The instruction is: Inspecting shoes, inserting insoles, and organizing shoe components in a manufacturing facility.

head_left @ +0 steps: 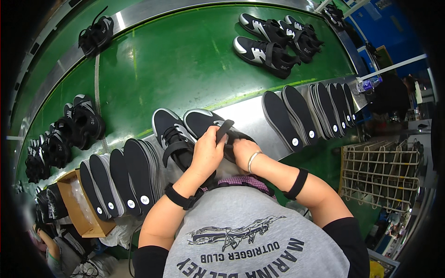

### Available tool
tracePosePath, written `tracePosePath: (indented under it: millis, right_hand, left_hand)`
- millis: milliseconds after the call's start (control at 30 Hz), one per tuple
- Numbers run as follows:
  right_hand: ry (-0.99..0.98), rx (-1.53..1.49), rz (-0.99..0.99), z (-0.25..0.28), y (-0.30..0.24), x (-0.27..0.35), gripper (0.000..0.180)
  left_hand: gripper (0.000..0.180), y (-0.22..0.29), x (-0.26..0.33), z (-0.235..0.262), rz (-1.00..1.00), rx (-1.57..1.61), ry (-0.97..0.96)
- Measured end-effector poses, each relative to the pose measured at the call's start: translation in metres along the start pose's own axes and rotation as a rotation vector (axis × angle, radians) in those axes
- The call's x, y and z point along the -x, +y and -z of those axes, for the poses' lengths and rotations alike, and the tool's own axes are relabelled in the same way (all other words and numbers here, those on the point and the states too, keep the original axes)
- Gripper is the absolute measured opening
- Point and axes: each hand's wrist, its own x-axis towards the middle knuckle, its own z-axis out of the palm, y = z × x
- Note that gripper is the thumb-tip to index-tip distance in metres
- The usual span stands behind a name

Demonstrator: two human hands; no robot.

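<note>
The left hand [207,155] pinches the strap [224,130] of a black shoe [204,121] on the tabletop [250,116]. The right hand [243,149] grips the same shoe, just beside it.

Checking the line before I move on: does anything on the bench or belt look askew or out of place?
Nothing stands out. Both hands, left hand and right hand, work on one black shoe; its mate lies alongside. Insoles sit in overlapping rows, and finished pairs lie on the green belt.
</note>
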Motion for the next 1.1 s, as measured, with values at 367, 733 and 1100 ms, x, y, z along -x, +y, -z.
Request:
tracePosePath:
  millis: [367,733,1100]
  right_hand:
    - [-0.206,0.014,-0.161,-0.002,0.002,-0.029,0.026]
    - [0.012,0.128,-0.029,-0.011,-0.003,-0.002,0.016]
    - [-0.099,-0.121,-0.282,0.012,-0.009,-0.012,0.026]
  left_hand:
    - [0.020,-0.016,-0.001,-0.015,-0.139,-0.054,0.078]
    - [0.029,-0.020,0.003,-0.020,-0.142,-0.175,0.081]
    - [0.026,-0.023,-0.001,-0.022,-0.225,-0.111,0.114]
